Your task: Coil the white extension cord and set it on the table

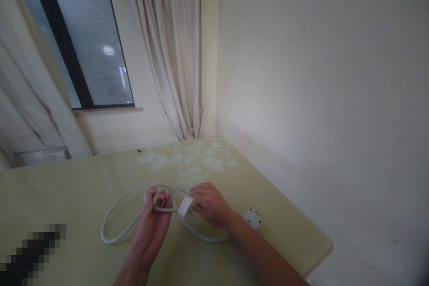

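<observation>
A white power cord (115,237) lies in loose loops on the table, part of it raised at my hands. My left hand (156,214), palm up, has its fingers curled around the cord just left of the plug. At the cord's end is a white plug (186,207), its pins facing right. My right hand (211,205) is closed at the plug's right side, its fingertips partly hidden behind it. Beyond my right forearm lies a white socket block (253,219), partly covered by the arm.
The pale green table (288,232) has a white floral pattern at its far corner and meets the wall (318,98) on the right. A small black object (139,151) lies near the far edge. Curtains (174,53) hang beside a window (90,31). A pixelated dark shape (33,250) covers the lower left.
</observation>
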The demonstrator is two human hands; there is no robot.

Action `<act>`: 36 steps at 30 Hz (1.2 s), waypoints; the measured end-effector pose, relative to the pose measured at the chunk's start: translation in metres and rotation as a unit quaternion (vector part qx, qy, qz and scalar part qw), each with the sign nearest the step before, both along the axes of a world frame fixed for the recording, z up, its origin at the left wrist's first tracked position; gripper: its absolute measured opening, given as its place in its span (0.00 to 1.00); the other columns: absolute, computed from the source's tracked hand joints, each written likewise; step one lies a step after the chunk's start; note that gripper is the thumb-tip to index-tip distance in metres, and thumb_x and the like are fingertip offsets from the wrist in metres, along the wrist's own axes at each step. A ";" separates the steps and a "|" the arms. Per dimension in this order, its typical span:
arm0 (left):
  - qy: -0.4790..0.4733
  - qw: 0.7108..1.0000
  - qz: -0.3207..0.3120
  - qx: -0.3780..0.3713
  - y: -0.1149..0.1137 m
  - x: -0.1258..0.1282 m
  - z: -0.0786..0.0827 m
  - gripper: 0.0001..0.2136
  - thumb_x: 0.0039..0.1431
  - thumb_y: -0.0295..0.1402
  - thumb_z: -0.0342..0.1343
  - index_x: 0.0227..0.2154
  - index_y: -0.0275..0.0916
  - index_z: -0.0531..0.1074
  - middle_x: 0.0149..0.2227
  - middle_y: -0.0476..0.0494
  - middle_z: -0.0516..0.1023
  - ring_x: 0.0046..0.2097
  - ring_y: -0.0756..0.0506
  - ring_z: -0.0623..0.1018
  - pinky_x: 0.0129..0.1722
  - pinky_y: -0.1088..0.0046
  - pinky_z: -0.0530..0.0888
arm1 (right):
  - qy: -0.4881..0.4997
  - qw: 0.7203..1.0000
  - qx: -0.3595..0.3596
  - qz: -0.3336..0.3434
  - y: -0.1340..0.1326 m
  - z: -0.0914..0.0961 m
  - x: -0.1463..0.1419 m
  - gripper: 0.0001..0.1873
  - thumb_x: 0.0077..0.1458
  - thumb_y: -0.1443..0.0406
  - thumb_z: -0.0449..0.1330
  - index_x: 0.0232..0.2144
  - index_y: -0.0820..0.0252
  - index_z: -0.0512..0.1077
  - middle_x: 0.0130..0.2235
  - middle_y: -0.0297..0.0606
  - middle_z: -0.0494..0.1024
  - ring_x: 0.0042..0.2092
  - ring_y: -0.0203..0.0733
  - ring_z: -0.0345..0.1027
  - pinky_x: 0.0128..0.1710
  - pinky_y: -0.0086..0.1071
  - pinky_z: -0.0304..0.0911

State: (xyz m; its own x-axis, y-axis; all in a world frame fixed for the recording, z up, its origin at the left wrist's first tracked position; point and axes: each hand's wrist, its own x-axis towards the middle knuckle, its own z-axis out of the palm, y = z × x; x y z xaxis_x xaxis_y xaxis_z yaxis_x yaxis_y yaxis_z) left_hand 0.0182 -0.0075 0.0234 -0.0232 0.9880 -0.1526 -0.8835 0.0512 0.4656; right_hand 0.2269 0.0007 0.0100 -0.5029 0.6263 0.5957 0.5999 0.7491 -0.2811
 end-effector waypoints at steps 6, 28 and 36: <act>0.050 0.999 0.018 0.012 0.001 0.010 0.009 0.13 0.72 0.40 0.50 0.40 0.44 0.78 0.38 0.46 0.80 0.45 0.49 0.81 0.54 0.64 0.79 | 0.077 0.985 -0.129 0.083 -0.002 -0.006 -0.009 0.20 0.71 0.55 0.50 0.32 0.59 0.70 0.33 0.39 0.75 0.37 0.41 0.68 0.42 0.34 0.62; 0.804 0.573 -0.016 0.156 0.027 -0.066 -0.017 0.26 0.62 0.58 0.45 0.25 0.43 0.75 0.23 0.46 0.75 0.27 0.43 0.75 0.32 0.69 0.68 | 0.735 0.676 -0.008 0.052 -0.011 0.101 0.065 0.27 0.58 0.45 0.65 0.25 0.57 0.60 0.20 0.20 0.49 0.19 0.28 0.36 0.17 0.23 0.39; 0.799 0.567 -0.058 0.191 0.024 0.021 -0.011 0.22 0.65 0.50 0.48 0.23 0.42 0.75 0.32 0.36 0.82 0.41 0.36 0.80 0.43 0.62 0.68 | 0.747 0.631 -0.153 0.146 -0.024 0.085 0.017 0.28 0.57 0.44 0.64 0.25 0.55 0.55 0.21 0.19 0.44 0.20 0.29 0.30 0.15 0.22 0.38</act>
